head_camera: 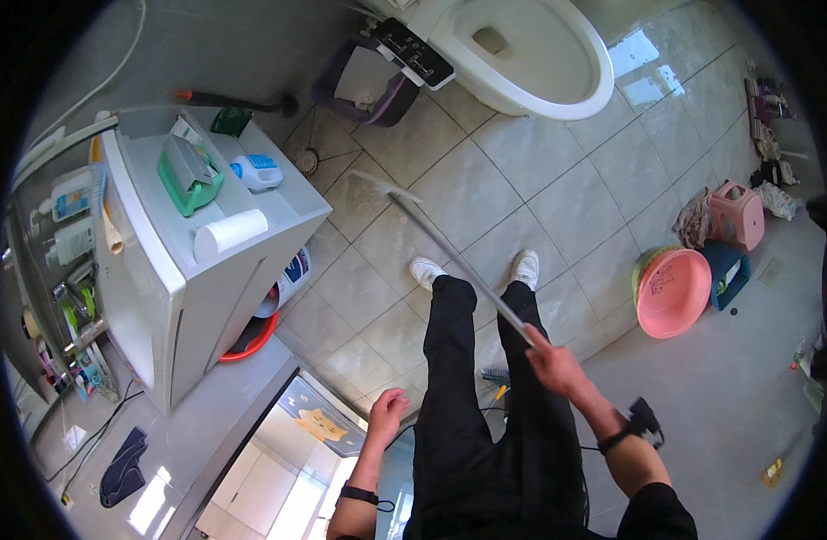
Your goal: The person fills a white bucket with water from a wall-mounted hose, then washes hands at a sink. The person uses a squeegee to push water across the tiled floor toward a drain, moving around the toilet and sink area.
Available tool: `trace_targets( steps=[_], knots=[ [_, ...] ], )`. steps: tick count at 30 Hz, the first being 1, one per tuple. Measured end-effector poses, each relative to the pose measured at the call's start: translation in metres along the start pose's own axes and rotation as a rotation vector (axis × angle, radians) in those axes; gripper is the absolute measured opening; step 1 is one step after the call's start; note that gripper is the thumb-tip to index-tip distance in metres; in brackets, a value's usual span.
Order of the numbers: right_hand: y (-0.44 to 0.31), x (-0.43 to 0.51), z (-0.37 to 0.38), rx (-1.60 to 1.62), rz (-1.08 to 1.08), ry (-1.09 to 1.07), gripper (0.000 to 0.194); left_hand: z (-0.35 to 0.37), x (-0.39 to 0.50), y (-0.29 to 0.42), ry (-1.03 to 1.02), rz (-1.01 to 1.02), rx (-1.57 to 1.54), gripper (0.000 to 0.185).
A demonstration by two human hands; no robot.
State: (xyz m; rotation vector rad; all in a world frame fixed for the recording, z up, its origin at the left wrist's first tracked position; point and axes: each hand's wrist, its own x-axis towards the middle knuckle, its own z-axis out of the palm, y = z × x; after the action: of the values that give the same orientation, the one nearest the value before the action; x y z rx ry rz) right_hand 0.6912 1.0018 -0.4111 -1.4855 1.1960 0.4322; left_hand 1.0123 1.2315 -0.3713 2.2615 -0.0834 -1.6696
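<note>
My right hand is closed around the long metal handle of a floor squeegee or scrubber. Its pale head lies on the grey tiled floor, left of the toilet and near the round floor drain. The head is partly blurred, so its exact kind cannot be told. My left hand is held low beside my left leg with its fingers curled loosely and nothing seen in it. The handle passes across my legs, between and above my white shoes.
A lined waste bin stands beside the toilet. A grey cabinet at left bears a green box, a white bottle and a paper roll. Pink basin and pink stool stand at right. A brush lies by my legs.
</note>
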Motion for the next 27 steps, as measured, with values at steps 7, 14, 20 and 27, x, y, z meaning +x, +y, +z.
trace_targets(
  steps=[7, 14, 20, 27],
  knots=[
    [0.035, 0.008, -0.018, 0.069, -0.037, 0.317, 0.055, 0.013, -0.007, -0.018, 0.042, -0.015, 0.069, 0.026],
    [0.038, 0.078, 0.025, 0.041, -0.011, 0.323, 0.061, -0.005, 0.000, -0.021, -0.033, 0.020, 0.117, 0.026],
    [0.011, 0.031, 0.125, 0.139, 0.039, 0.278, 0.063, -0.046, 0.019, -0.040, -0.142, 0.081, 0.186, 0.026],
    [-0.073, 0.035, 0.236, 0.350, 0.090, 0.285, 0.063, -0.111, 0.035, -0.108, -0.142, -0.012, 0.200, 0.025]
  ],
)
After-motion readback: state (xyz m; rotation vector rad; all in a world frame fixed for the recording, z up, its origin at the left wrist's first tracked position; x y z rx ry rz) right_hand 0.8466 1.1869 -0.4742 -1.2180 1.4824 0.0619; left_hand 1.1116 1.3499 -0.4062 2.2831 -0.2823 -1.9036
